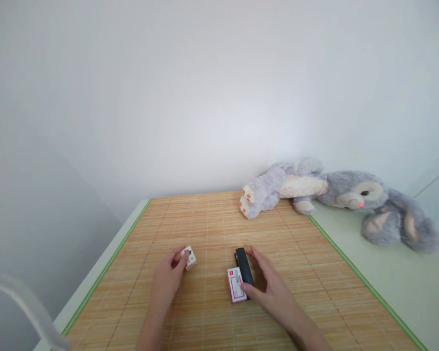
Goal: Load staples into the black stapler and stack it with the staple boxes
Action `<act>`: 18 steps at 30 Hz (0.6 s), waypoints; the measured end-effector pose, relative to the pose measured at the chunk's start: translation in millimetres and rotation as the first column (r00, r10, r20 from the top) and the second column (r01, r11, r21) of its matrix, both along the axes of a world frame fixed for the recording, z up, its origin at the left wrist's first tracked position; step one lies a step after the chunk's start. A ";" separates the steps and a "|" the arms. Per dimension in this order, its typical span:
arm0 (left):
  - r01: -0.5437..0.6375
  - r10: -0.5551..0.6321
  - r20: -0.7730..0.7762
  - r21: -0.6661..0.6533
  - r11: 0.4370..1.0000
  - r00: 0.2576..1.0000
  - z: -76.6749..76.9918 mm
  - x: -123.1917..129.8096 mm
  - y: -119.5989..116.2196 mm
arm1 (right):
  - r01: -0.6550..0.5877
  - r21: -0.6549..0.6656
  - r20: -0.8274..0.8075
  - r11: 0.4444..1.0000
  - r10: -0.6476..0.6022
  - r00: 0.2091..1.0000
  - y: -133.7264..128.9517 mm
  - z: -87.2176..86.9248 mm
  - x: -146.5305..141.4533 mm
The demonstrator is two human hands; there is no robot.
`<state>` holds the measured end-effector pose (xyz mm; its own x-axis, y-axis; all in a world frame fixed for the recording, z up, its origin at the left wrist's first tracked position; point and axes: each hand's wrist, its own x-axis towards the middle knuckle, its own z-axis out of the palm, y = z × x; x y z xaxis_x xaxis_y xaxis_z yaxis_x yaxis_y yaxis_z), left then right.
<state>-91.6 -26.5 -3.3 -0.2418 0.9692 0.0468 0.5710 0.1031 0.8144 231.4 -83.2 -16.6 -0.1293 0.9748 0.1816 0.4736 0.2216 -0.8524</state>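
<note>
Between the thumb and fingers of my left hand (170, 275) is a small white box (190, 262) with dark marks on top, held at the mat's surface. To the right lies a black stapler (244, 265), lengthwise on the mat. My right hand (274, 282) curves around the stapler's right side, fingers by its far end and thumb across its near part. The thumb tip reaches the edge of a white staple box (235, 287) with red print, which sits against the stapler's left side. Part of the stapler is hidden beneath the thumb.
A bamboo mat (205, 224) with green edging covers most of the pale table (380, 263). Along the back right lies a grey plush rabbit (300, 187) on its side. A white curved bar (25, 302) rises at the lower left. Behind is a wall (205, 97).
</note>
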 end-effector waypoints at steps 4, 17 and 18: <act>0.193 -0.193 0.070 0.007 0.981 0.979 -2.3 62.7 4.4 | -0.093 -0.009 0.297 0.996 0.091 0.950 -18.7 -6.4 -2.9; 0.259 -0.268 0.162 0.076 0.963 0.950 -0.3 109.7 -11.0 | -0.064 0.022 0.374 0.998 0.051 0.926 -22.2 -9.3 -13.6; 0.205 -0.214 0.182 0.066 0.977 0.960 -2.6 112.2 -17.1 | -0.057 0.019 0.364 0.998 0.046 0.930 -22.4 -8.6 -13.9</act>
